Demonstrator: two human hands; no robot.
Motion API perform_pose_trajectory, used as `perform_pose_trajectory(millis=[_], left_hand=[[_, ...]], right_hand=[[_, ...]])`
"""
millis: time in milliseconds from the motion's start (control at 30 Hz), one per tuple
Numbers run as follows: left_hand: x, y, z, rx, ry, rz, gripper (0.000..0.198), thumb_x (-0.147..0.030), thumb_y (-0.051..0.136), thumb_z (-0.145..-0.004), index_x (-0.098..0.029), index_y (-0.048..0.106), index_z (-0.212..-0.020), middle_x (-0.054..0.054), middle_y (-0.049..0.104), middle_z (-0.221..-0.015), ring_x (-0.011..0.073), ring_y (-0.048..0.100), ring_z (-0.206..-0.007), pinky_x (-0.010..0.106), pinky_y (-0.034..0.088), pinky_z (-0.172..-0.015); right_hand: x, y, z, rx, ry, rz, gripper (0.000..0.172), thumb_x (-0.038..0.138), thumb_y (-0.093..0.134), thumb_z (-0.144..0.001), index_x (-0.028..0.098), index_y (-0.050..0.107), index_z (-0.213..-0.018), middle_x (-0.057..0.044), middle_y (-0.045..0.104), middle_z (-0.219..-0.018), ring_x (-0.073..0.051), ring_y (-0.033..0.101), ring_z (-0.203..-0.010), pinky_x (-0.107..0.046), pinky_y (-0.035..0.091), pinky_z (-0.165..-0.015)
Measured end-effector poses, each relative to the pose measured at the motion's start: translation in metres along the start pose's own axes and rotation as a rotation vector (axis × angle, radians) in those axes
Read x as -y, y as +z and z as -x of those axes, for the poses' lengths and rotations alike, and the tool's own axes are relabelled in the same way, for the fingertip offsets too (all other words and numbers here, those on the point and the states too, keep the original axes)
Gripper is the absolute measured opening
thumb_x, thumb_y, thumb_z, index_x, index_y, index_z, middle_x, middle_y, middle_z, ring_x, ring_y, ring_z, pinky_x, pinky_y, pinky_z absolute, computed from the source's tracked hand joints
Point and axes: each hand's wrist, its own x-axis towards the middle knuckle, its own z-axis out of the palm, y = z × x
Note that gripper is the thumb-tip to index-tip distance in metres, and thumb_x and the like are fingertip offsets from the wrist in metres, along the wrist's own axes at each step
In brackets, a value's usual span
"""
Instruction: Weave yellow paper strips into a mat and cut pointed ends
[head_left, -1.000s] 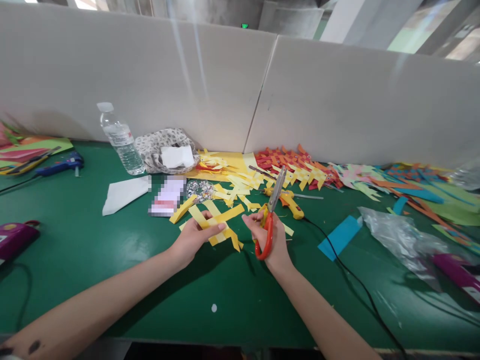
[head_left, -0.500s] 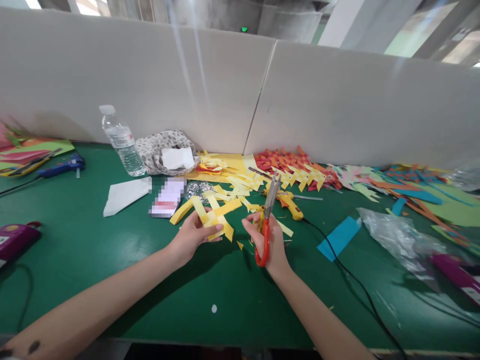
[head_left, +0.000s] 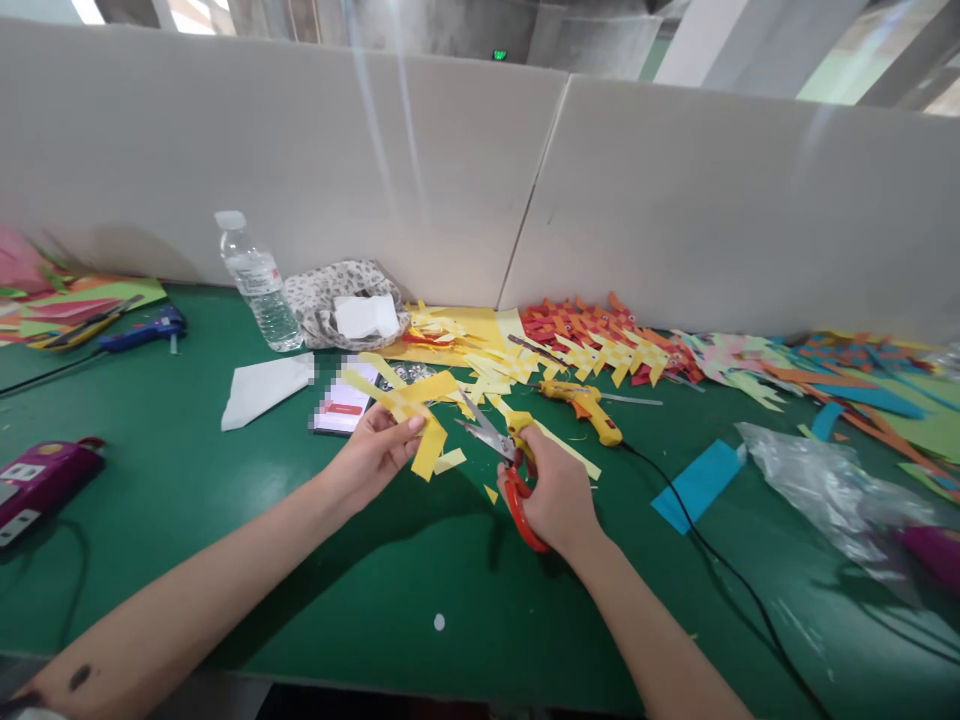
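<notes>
Left hand (head_left: pixel 373 452) pinches woven yellow strips (head_left: pixel 409 405), now raised; right hand (head_left: pixel 553 492) grips scissors (head_left: pixel 499 450), blades newly opened leftward.

I get a bright, evenly lit picture from overhead lamps, with pale flare streaks down the far partition (head_left: pixel 420 150), sheen on the green table (head_left: pixel 225 560), soft shadows beneath the left hand (head_left: pixel 371 455) and right hand (head_left: pixel 555 495), and wide-angle bending and slight blur at the edges.
</notes>
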Motion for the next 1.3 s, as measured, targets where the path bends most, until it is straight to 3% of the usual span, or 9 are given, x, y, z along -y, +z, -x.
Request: perform_pose_trajectory(millis=[267,533,833,1300], left_hand=[[0.016,-0.002,-0.003,0.068,-0.007,-0.04,0.027,-0.019,0.081,-0.059,-0.019,0.066,-0.082,0.001,0.073,-0.083,0.0143,0.068,-0.078,0.023,0.054,-0.074],[0.022,0.003,-0.003,-0.06,-0.076,-0.043,0.036,-0.02,0.085,-0.051,-0.017,0.066,-0.081,0.003,0.073,-0.079,0.0187,0.069,-0.074,0.025,0.055,-0.067],[0.029,-0.003,-0.009,-0.145,-0.026,-0.053,0.034,-0.018,0.083,-0.052,-0.018,0.065,-0.081,0.001,0.073,-0.079,0.0174,0.068,-0.075,0.024,0.055,-0.068],[0.028,-0.002,-0.007,-0.082,0.065,-0.112,0.032,-0.025,0.083,-0.055,-0.017,0.068,-0.082,0.004,0.074,-0.087,0.0219,0.067,-0.09,0.03,0.053,-0.082]], right_hand=[[0.004,0.005,-0.002,0.117,0.033,0.107,0.015,0.027,0.052,-0.066,0.021,0.045,-0.077,-0.001,0.056,-0.068,-0.016,0.051,-0.06,-0.024,0.027,-0.048],[0.005,0.004,-0.003,0.177,0.01,0.159,0.022,0.025,0.053,-0.064,0.019,0.049,-0.085,-0.005,0.061,-0.076,-0.019,0.055,-0.068,-0.025,0.031,-0.05],[0.005,0.008,0.0,0.197,0.032,0.16,0.027,0.024,0.053,-0.066,0.018,0.05,-0.092,-0.008,0.064,-0.084,-0.022,0.059,-0.078,-0.026,0.032,-0.051],[0.008,0.008,0.0,0.279,0.115,0.117,0.022,0.028,0.055,-0.07,0.019,0.049,-0.089,-0.006,0.064,-0.087,-0.022,0.06,-0.08,-0.026,0.032,-0.053]])
